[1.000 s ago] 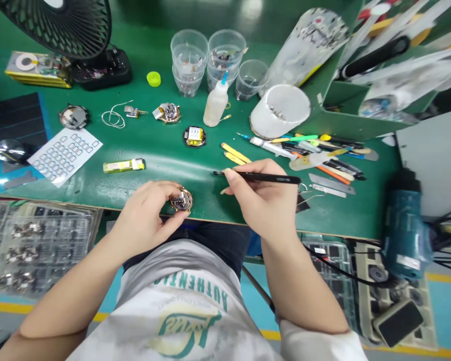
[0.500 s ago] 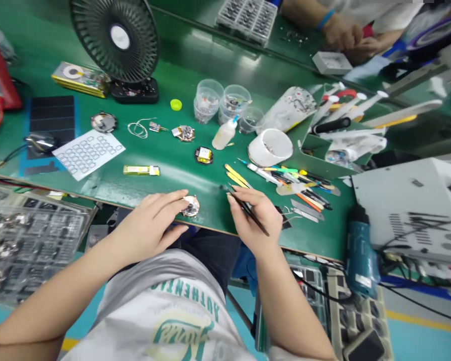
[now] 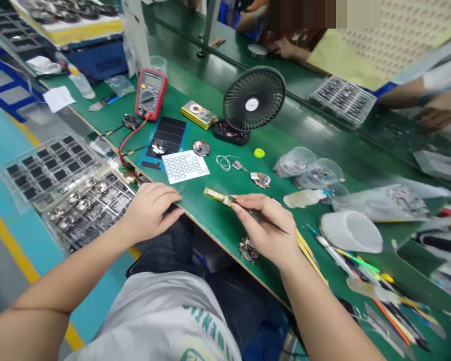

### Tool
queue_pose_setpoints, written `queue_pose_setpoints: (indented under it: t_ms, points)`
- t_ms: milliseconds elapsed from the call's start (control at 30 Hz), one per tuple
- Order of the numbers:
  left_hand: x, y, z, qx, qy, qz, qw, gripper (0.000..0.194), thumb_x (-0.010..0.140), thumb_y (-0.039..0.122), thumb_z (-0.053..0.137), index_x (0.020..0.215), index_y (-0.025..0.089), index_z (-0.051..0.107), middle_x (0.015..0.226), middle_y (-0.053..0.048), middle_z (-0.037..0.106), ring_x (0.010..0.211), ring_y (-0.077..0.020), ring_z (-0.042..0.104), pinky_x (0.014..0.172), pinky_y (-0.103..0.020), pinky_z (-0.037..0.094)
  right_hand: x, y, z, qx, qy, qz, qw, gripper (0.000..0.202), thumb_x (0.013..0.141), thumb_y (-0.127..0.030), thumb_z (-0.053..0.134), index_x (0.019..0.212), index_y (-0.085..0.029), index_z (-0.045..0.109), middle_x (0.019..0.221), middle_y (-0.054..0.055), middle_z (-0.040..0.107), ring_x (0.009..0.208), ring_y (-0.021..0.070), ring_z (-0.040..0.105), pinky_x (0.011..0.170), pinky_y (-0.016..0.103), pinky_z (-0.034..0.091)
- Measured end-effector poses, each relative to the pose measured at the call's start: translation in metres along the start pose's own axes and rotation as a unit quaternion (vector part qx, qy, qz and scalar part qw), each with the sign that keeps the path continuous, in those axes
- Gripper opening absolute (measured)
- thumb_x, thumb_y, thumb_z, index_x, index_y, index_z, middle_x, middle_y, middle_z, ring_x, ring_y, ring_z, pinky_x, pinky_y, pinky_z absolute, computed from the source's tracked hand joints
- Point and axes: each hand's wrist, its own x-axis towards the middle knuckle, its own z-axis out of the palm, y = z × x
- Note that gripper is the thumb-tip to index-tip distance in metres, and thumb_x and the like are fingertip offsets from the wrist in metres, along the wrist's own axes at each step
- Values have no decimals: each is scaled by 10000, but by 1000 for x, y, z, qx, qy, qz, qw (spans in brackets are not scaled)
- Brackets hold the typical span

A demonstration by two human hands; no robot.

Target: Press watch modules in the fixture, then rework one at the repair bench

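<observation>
My right hand (image 3: 266,220) grips dark tweezers (image 3: 276,224) between thumb and fingers. Their tip end is at the near end of a slim yellow-green bar with a pale label (image 3: 217,195); whether they pinch it I cannot tell. Partly under that hand, a small round electronic module (image 3: 248,250) lies near the table edge. My left hand (image 3: 148,210) is at the table's front edge, thumb and fingers apart, holding nothing. Just beyond it lies a white sheet of small printed outlines (image 3: 185,166).
A black fan (image 3: 253,100) stands behind, with a red multimeter (image 3: 150,94) to its left. Component trays (image 3: 93,215) sit at lower left. Plastic cups (image 3: 317,173), a white tub (image 3: 349,231) and scattered hand tools are on the right. Co-workers' hands show across the bench.
The view has swung left. My left hand has left the round module and moved left along the edge. My right hand has brought the tweezers over to the yellow-green bar.
</observation>
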Motion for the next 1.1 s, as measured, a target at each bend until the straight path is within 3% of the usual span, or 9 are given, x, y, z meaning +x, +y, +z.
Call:
queue_pose_setpoints:
  t_ms: [167, 333, 433, 733, 1100]
  points:
    - [-9, -36, -10, 108, 20, -62, 992, 349, 1021, 461, 668, 1174, 150, 712, 1209, -160, 805, 1109, -336, 740, 939, -482, 500, 56, 12, 63, 52, -80, -18, 995, 71, 922, -203, 810, 946, -267, 790, 988, 31, 847, 916, 204, 810, 863, 353, 659]
    - [-12, -51, -10, 147, -5, -104, 984, 520, 1040, 550, 608, 1356, 144, 686, 1370, -179, 760, 1269, -386, 687, 998, -527, 447, 100, 22, 126, 106, -124, 194, 967, 115, 831, -264, 851, 874, -242, 746, 852, 11, 812, 781, 206, 773, 763, 358, 635]
    - [-9, -50, -9, 152, -16, -108, 982, 540, 1041, 588, 587, 1315, 140, 713, 1341, -173, 772, 1244, -389, 691, 961, -524, 436, 118, 29, 147, 118, -149, 243, 951, 216, 793, -289, 883, 879, -232, 693, 742, -5, 765, 690, 211, 753, 626, 333, 606]
    - [-3, -50, -10, 151, -23, -115, 982, 533, 1040, 607, 582, 1249, 143, 741, 1285, -149, 792, 1203, -366, 699, 890, -502, 434, 135, 29, 152, 183, -196, 319, 909, 385, 732, -360, 977, 811, -224, 625, 665, -7, 741, 676, 197, 773, 599, 288, 608]
    - [-2, -51, -9, 166, -20, -118, 979, 469, 1056, 560, 575, 1233, 159, 741, 1276, -140, 795, 1214, -351, 706, 878, -493, 449, 132, 22, 147, 235, -161, 336, 898, 570, 579, -529, 1041, 803, -222, 616, 661, -11, 729, 647, 184, 753, 591, 280, 618]
